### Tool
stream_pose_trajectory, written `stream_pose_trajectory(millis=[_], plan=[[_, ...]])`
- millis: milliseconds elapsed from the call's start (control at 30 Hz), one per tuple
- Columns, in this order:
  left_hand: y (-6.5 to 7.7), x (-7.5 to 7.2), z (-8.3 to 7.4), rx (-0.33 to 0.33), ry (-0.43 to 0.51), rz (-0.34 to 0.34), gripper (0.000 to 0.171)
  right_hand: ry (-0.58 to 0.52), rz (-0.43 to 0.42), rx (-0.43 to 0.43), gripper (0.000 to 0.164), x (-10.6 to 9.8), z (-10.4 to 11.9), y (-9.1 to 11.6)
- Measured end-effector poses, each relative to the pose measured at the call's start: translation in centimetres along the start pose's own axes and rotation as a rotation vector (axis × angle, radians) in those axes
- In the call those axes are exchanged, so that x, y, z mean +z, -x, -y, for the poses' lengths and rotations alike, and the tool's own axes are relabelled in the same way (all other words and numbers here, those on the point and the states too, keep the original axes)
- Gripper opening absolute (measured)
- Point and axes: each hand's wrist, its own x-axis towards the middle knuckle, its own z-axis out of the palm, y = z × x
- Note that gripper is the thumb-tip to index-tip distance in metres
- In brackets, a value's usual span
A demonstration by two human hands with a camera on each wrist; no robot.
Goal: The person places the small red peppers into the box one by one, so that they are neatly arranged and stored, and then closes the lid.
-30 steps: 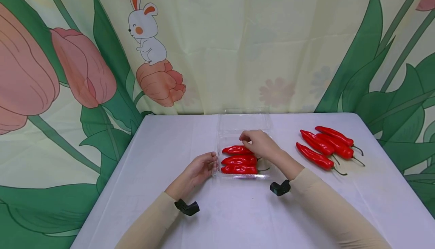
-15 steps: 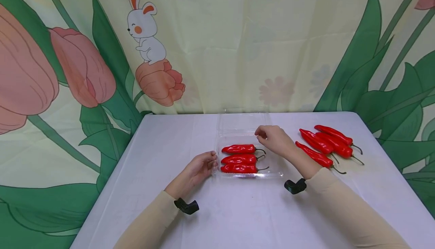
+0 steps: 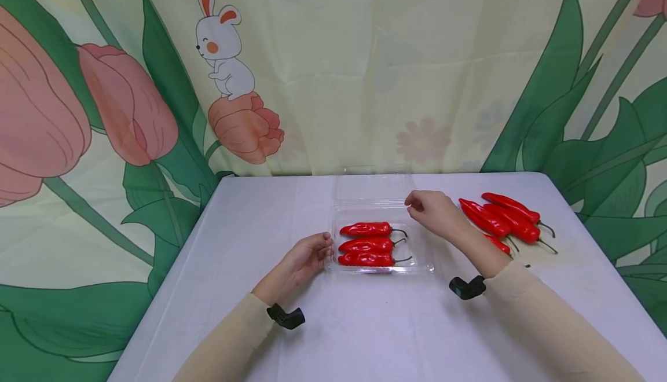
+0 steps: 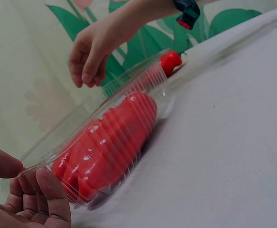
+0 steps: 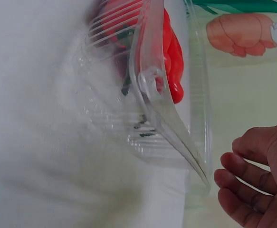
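Note:
A clear plastic clamshell box [image 3: 422, 254] lies on the table with its lid [image 3: 372, 188] folded back. Three red chili peppers [image 3: 367, 244] lie side by side in it, stems to the right. At the box's left edge, my left hand [image 3: 308, 259] pinches the rim between thumb and fingers, plainest in the left wrist view, where the box wall [image 4: 143, 85] slants upward. My right hand [image 3: 435, 211] hovers by the box's back right corner, fingers loosely bent. Nothing is between those fingers [image 5: 238, 202] in the right wrist view.
To the right lies a loose group of several red chili peppers [image 3: 513, 220], one partly hidden behind the right forearm. A white cloth [image 3: 365, 324] covers the table. Behind its far edge hangs a printed curtain [image 3: 323, 81].
My right hand has left the farthest pepper in the box and moved right, away from the peppers there, toward the loose group. The left hand stays at the box edge.

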Motion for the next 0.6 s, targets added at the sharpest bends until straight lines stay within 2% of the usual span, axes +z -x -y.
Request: stream_pose_trajectory(millis=[233,600], plan=[[0.1,0.0,0.0,0.004,-0.01,-0.012,0.017,-0.001,-0.009,0.022,0.036,-0.7,-1.1,0.8],[0.0,0.0,0.0,0.009,-0.028,-0.005,0.022,0.014,-0.012,0.084,0.037,-2.2,-3.0,2.4]])
